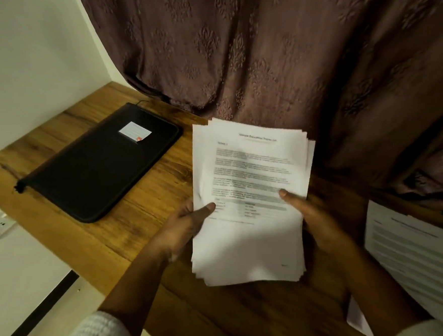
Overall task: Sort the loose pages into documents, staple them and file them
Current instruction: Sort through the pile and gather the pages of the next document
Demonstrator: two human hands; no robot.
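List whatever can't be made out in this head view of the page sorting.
All in the head view:
1. stack of pages: print blurred; the top sheet hides the lower ones, so no count.
2. left hand and right hand: fingers hidden behind the stack; only thumbs show.
3. black folder: closed, contents hidden; its label too small to read.
4. sheet at right: cut by the frame edge, print blurred.

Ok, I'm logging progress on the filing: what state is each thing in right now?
stack of pages: held above the table, edges uneven
left hand: grips the stack's left edge
right hand: grips the stack's right edge
black folder: closed, flat on the table
separate pages: lying flat at the right
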